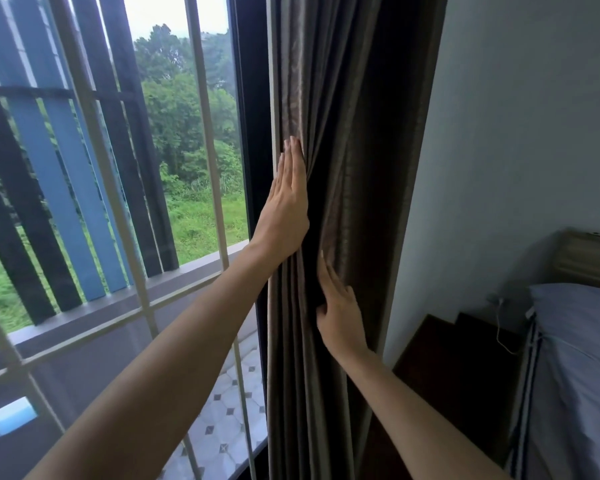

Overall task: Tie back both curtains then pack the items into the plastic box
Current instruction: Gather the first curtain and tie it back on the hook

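**At the Right Edge of the Window: Gathering the Curtain**

Close to the camera, the right hand (340, 313) is lying flat on the lower folds of the curtain (354, 116), its fingers straight and a little spread, pinching nothing. Higher and further, the left hand (288, 209) is pressing the curtain's window-side edge with straight fingers held close together. Neither hand is gripping the cloth. The curtain is hanging as a narrow bunch between the dark window frame (250, 133) and the grey wall (516, 133).

I am judging that the folds are being collected for tying. To do this well, both hands should be closing round the whole bundle at one height and pushing the loose edge toward the wall, so that no pleat is slipping out. No tie band is showing, and the plastic box is not in view.

The cloth is looking thick and soft, brown-grey with a slight shine, and it is falling in deep vertical pleats. At the right, a pale pillow (575, 323) is lying on a bed. Beyond the glass, thin white bars (205, 98) are crossing before blue and dark slats, and green trees (184, 109) are standing behind.
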